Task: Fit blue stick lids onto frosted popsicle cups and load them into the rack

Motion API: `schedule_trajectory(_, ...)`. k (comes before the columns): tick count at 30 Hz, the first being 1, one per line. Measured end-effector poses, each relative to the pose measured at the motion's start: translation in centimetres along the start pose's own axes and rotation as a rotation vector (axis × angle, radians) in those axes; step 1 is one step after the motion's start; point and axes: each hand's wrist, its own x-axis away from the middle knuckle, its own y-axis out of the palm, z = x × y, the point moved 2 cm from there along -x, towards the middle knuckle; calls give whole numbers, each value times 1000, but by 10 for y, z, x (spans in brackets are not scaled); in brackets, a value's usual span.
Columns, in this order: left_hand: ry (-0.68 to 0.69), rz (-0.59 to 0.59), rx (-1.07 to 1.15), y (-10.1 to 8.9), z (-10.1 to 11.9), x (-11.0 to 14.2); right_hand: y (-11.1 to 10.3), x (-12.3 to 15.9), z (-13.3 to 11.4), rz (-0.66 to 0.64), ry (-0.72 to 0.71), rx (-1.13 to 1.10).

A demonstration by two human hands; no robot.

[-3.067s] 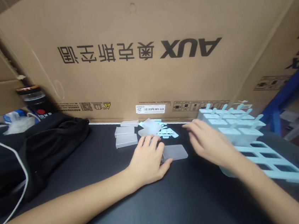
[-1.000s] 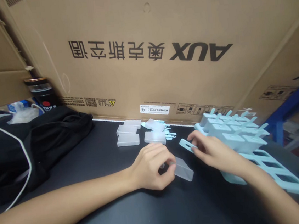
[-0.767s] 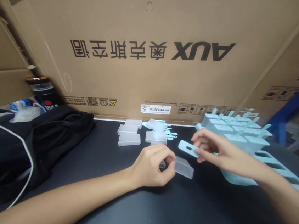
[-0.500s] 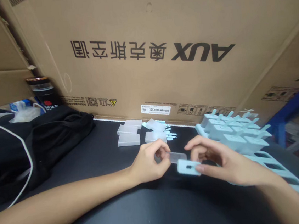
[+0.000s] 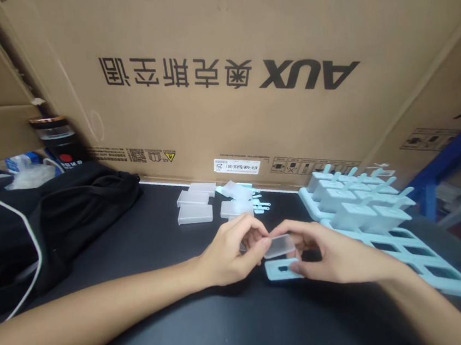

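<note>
My left hand (image 5: pixel 239 251) pinches a clear, frosted plastic mould cup (image 5: pixel 278 246) by its left end. My right hand (image 5: pixel 325 250) grips a light-blue slotted lid (image 5: pixel 276 270) between thumb and fingers, just below the cup. Its fingertips reach up beside the cup's right end; whether they touch it I cannot tell. On the right stands a light-blue ice-pop mould rack (image 5: pixel 452 283), its far part filled with several ice-pop moulds (image 5: pixel 354 216) with sticks pointing up. Several frosted cups (image 5: pixel 195 213) lie on the table beyond my left hand, with light-blue sticks (image 5: pixel 262 206) beside them.
A large cardboard box (image 5: pixel 192 121) forms a wall behind the black table (image 5: pixel 181 331). At the left lie a black bag (image 5: pixel 102 208) and a white cable (image 5: pixel 31 232), with a dark bottle (image 5: pixel 60 141) behind. A blue metal post (image 5: pixel 426 196) stands at the right.
My right hand has moved left and slightly down with the lid, which now sits directly below the cup. The cup has shifted slightly right, and the two hands are closer together.
</note>
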Motion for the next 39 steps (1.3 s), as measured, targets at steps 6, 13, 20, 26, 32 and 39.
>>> schedule_trajectory(6,221,-118,2,1,-9,5,-3,1,1,28,11,-86)
schedule_trajectory(13,406,109,-77,0,-13,4,-10,8,0,34,2,-122)
schedule_trajectory(20,398,134,-127,-1,-17,3,-35,28,1,380,-129,-291)
schedule_trajectory(26,309,105,-131,1,-19,4,-23,10,4,416,-21,-353)
schedule_trajectory(32,297,118,-199,0,-14,1,-14,1,5,349,95,-319)
schedule_trajectory(39,346,81,-283,-1,-12,-2,-12,1,6,304,94,-182)
